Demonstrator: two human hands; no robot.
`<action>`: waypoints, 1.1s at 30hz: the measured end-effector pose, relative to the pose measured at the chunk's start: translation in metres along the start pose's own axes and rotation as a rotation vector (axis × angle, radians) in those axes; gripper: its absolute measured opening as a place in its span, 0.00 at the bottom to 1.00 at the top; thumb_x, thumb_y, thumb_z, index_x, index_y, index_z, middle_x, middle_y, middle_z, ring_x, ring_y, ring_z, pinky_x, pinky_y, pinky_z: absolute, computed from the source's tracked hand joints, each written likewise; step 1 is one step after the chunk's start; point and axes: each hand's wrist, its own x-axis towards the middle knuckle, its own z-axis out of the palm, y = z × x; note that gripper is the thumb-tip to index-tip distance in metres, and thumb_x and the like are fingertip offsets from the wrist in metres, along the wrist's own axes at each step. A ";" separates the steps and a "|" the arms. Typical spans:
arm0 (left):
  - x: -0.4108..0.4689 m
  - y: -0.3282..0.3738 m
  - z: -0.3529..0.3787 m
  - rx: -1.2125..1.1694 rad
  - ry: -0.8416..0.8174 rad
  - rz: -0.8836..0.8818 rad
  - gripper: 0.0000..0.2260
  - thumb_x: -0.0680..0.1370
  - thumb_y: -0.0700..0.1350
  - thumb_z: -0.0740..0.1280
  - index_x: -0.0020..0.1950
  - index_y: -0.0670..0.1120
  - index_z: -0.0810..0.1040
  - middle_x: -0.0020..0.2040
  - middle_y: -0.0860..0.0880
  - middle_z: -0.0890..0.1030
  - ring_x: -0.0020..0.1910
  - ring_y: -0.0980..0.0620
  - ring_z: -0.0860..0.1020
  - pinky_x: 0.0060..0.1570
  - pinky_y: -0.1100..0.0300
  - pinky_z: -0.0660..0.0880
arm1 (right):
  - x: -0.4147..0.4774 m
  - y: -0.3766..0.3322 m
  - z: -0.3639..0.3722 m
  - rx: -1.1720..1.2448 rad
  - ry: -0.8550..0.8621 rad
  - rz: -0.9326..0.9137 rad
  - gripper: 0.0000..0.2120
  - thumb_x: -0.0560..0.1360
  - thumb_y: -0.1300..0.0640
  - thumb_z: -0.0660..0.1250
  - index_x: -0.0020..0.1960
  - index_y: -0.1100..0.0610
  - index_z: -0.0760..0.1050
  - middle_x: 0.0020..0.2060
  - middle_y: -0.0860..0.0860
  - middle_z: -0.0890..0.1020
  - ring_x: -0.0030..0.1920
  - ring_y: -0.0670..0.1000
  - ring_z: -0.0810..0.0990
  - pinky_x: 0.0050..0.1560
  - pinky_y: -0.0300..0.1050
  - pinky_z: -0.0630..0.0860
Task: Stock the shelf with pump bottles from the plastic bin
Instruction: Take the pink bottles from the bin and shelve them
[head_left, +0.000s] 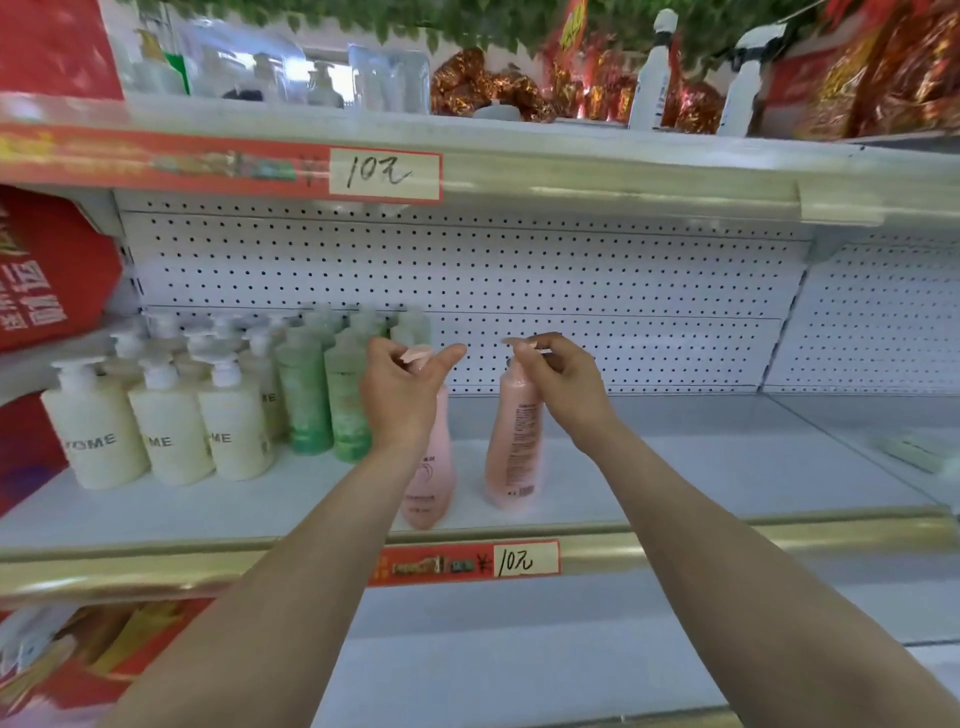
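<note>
Two pink pump bottles stand upright on the white middle shelf (675, 483). My left hand (400, 389) grips the pump head of the left pink bottle (428, 483), which sits near the shelf's front edge. My right hand (556, 379) pinches the pump head of the right pink bottle (514, 447), whose printed back label faces me. The two bottles stand a little apart. The plastic bin is out of view.
Cream pump bottles (171, 431) and green pump bottles (322, 395) fill the shelf's left part. A pegboard back wall (571, 280) closes the shelf. Price strips (384, 174) run along the shelf edges. The upper shelf carries bottles and red-gold decorations (883, 67). A small pale item (914, 452) lies far right.
</note>
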 end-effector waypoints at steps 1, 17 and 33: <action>0.000 0.001 -0.001 -0.003 -0.007 0.000 0.23 0.66 0.51 0.80 0.48 0.43 0.70 0.36 0.54 0.73 0.33 0.57 0.71 0.31 0.73 0.67 | 0.001 0.000 0.001 -0.007 -0.016 -0.006 0.05 0.79 0.47 0.68 0.49 0.45 0.82 0.44 0.53 0.86 0.44 0.52 0.83 0.49 0.46 0.79; -0.027 -0.046 -0.036 -0.086 -0.386 -0.164 0.24 0.73 0.49 0.75 0.67 0.52 0.71 0.55 0.53 0.81 0.52 0.55 0.80 0.46 0.57 0.75 | -0.006 0.027 -0.005 -0.157 -0.059 0.092 0.24 0.66 0.51 0.81 0.58 0.50 0.77 0.47 0.48 0.83 0.49 0.50 0.82 0.50 0.45 0.79; -0.041 -0.065 -0.048 -0.136 -0.452 -0.181 0.24 0.77 0.44 0.71 0.71 0.57 0.70 0.60 0.57 0.81 0.56 0.59 0.79 0.49 0.61 0.74 | -0.017 0.046 -0.013 -0.071 -0.051 0.167 0.20 0.75 0.57 0.73 0.66 0.54 0.74 0.56 0.51 0.83 0.56 0.50 0.82 0.60 0.50 0.78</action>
